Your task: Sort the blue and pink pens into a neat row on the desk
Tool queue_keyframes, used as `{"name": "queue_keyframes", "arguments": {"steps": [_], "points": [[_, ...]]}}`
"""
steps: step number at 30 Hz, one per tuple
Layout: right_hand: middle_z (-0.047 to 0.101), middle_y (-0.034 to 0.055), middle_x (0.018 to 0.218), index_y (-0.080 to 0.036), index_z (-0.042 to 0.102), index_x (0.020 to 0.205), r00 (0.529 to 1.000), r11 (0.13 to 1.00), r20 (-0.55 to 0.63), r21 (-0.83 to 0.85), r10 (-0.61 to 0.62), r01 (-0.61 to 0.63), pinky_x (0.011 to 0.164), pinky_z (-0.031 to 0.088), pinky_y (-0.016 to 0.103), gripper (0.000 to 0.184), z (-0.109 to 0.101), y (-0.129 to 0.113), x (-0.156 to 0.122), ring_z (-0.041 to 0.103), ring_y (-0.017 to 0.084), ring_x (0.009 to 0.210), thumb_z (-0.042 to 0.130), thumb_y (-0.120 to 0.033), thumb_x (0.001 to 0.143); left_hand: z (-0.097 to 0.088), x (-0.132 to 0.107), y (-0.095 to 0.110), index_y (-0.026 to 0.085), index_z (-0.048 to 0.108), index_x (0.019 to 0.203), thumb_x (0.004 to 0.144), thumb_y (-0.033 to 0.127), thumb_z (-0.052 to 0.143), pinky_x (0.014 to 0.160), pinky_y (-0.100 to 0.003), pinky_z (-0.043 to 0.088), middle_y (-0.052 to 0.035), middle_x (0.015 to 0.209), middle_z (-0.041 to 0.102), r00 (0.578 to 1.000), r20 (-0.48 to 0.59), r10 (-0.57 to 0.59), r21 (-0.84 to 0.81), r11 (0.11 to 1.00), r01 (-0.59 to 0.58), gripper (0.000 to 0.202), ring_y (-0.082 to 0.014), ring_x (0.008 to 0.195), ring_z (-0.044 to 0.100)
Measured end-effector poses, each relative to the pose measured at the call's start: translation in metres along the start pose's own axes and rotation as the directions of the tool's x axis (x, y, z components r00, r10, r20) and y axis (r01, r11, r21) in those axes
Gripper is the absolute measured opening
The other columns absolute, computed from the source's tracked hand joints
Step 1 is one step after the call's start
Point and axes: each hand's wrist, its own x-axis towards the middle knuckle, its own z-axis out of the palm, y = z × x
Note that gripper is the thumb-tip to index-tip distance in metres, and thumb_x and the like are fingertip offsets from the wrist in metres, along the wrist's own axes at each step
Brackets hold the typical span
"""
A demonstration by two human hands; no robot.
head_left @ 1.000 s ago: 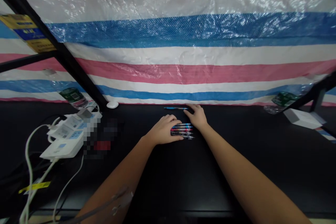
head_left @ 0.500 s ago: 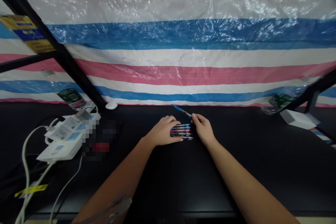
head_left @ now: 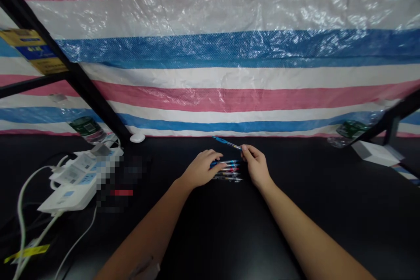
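In the head view, my right hand [head_left: 256, 164] is closed, pinching one end of a light-blue pen [head_left: 226, 141] between thumb and fingers. That pen is raised above the table and points away to the left. My left hand [head_left: 203, 168] rests at the left ends of a row of pens [head_left: 231, 173] lying side by side, with blue, red and dark ones among them. Its thumb lies over the pens, and its fingers are apart from the thumb around the end of a blue pen [head_left: 233, 163]. The hand partly covers the pens' left ends.
The black table [head_left: 203, 236] meets a striped plastic sheet [head_left: 229, 96]. To the left are a white power strip [head_left: 70, 194] with cables, a plastic bottle [head_left: 87, 127] and a white rounded object [head_left: 137, 138]. A white box [head_left: 376, 153] and another bottle [head_left: 352, 129] stand right.
My left hand has loosened around the row of pens, its thumb moving up onto them. My right hand still holds the light-blue pen, almost in place. The view has shifted slightly.
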Motion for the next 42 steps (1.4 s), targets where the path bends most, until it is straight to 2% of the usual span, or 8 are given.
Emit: {"name": "queue_keyframes", "arguments": {"steps": [3,7,14,23,26,29,36,42], "points": [[0.053,-0.0003,0.07,-0.019,0.071,0.088,1.0,0.997,0.002,0.073,0.015,-0.015,0.063,0.035,0.029,0.032,0.001,-0.004,-0.002,0.046,0.016,0.065,0.065,-0.051,0.091,0.004,0.005,-0.003,0.022,0.067,0.122,0.097,0.045,0.057,0.093,-0.041,0.048,-0.0084,0.103,0.069,0.977,-0.133,-0.164,-0.313,0.943,0.116,0.036,-0.0233,0.097,0.063],[0.043,-0.0027,0.06,-0.019,0.058,0.064,0.998,0.994,0.044,0.093,0.051,-0.055,0.056,0.027,0.029,0.044,0.002,-0.014,-0.007,0.036,0.013,0.057,0.065,-0.052,0.092,0.006,0.01,-0.005,0.018,0.067,0.123,0.091,0.042,0.067,0.08,-0.034,0.051,-0.0062,0.09,0.07,0.918,-0.175,-0.356,-0.701,0.699,0.137,0.04,-0.017,0.079,0.063],[0.041,-0.0037,0.053,-0.018,0.052,0.058,0.983,0.981,0.119,0.121,0.138,-0.152,0.052,0.022,0.029,0.05,0.003,-0.017,-0.009,0.031,0.01,0.051,0.064,-0.053,0.092,0.005,0.01,-0.002,0.015,0.077,0.102,0.081,0.037,0.079,0.073,-0.029,0.048,-0.0044,0.077,0.07,0.883,-0.17,-0.437,-0.875,0.479,0.069,0.03,-0.0134,0.072,0.06],[0.07,0.0072,0.102,-0.022,0.076,0.096,0.988,0.993,0.12,0.087,-0.096,0.086,0.076,0.047,0.032,0.026,0.004,-0.014,-0.009,0.064,0.022,0.091,0.081,-0.042,0.08,0.002,0.013,0.001,0.012,0.079,0.093,0.078,0.038,0.082,0.07,-0.028,0.048,-0.0047,0.074,0.068,0.803,-0.249,-0.542,-0.906,0.423,0.005,0.031,-0.0131,0.07,0.06],[0.071,0.0061,0.09,-0.022,0.071,0.11,0.987,0.98,0.15,0.181,0.059,-0.086,0.059,0.044,0.029,0.037,0.006,-0.016,-0.011,0.063,0.018,0.071,0.071,-0.051,0.087,0.002,0.013,0.0,0.012,0.078,0.093,0.079,0.037,0.081,0.07,-0.027,0.048,-0.0045,0.073,0.067,0.804,-0.257,-0.536,-0.913,0.407,-0.021,0.029,-0.0127,0.071,0.059],[0.067,0.0042,0.072,-0.018,0.071,0.097,0.97,0.961,0.194,0.203,0.148,-0.188,0.049,0.035,0.026,0.041,0.005,-0.015,-0.01,0.055,0.014,0.054,0.061,-0.058,0.093,0.003,0.013,-0.001,0.012,0.079,0.095,0.08,0.036,0.081,0.071,-0.026,0.048,-0.0047,0.074,0.068,0.818,-0.246,-0.52,-0.913,0.408,-0.014,0.029,-0.0123,0.07,0.06],[0.072,0.0064,0.1,-0.022,0.07,0.107,0.988,0.979,0.144,0.19,0.05,-0.077,0.063,0.048,0.029,0.04,0.006,-0.016,-0.01,0.065,0.018,0.078,0.083,-0.046,0.076,0.004,0.012,0.001,0.013,0.079,0.095,0.079,0.036,0.082,0.073,-0.027,0.048,-0.0049,0.075,0.069,0.817,-0.237,-0.526,-0.913,0.407,-0.003,0.028,-0.0128,0.072,0.062],[0.071,0.0049,0.083,-0.02,0.073,0.1,0.975,0.988,0.203,0.108,0.086,-0.109,0.056,0.044,0.029,0.036,0.005,-0.016,-0.011,0.058,0.015,0.062,0.074,-0.051,0.084,0.004,0.013,0.006,0.012,0.079,0.094,0.078,0.036,0.082,0.07,-0.027,0.048,-0.0045,0.073,0.069,0.82,-0.227,-0.525,-0.911,0.412,0.011,0.029,-0.0126,0.069,0.061]]}}
